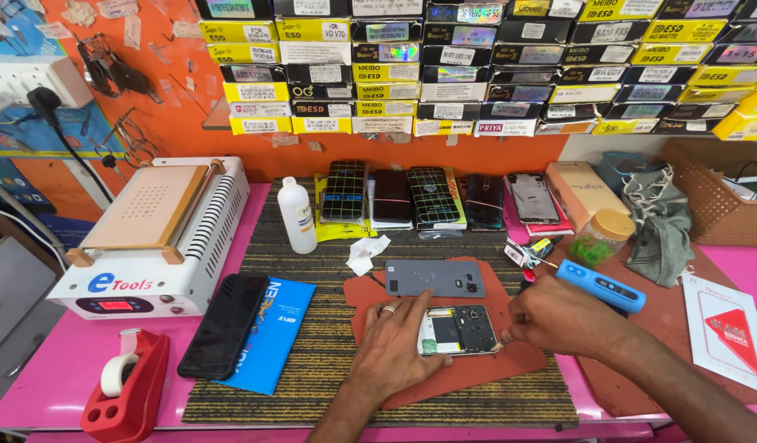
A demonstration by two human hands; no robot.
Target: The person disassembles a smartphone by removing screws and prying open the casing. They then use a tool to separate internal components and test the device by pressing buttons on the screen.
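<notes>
The left hand (392,344) lies flat, its fingers (411,312) spread and pressed on the left end of an opened phone (459,330), pinning it so it cannot slide; nothing is gripped. The right hand (551,316) is curled closed at the phone's right edge, its fingers (514,328) pinched as if on a small tool or screw, though what they hold is too small to tell. The phone lies inside-up between the two sets of fingers on a reddish-brown work mat (477,373), a soft surface on the pink table (50,385). Its detached grey back cover (434,278) sits just beyond the left fingertips, set aside but near. A blue electric screwdriver (600,285) lies just past the right knuckles, within easy reach.
</notes>
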